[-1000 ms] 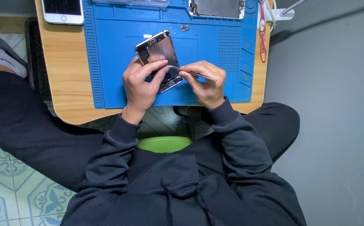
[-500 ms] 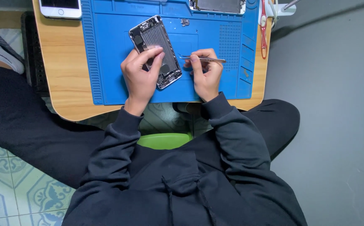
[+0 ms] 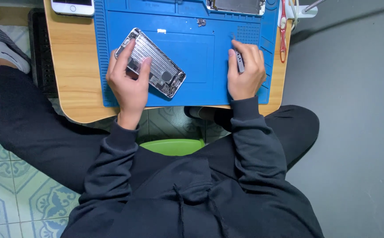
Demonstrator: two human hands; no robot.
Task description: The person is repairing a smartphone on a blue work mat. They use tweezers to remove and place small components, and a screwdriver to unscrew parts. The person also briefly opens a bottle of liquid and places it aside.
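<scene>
An opened phone body (image 3: 156, 66), silver with its insides showing, lies tilted on the blue work mat (image 3: 200, 57). My left hand (image 3: 128, 83) rests on its near-left part, fingers spread over it. My right hand (image 3: 245, 72) is on the right side of the mat, apart from the phone, closed on metal tweezers (image 3: 239, 59) whose tips point away from me toward the mat's ribbed section.
A white phone (image 3: 73, 6) lies at the table's far left corner. Another opened phone part (image 3: 236, 5) sits at the mat's far edge. A red-handled tool (image 3: 282, 31) lies along the right edge. The small wooden table (image 3: 75, 88) stands over my crossed legs; a green stool (image 3: 172, 145) shows below.
My hands have parted. The left hand laid the phone body down to the left on the mat. The right hand moved right with the tweezers, away from the phone.
</scene>
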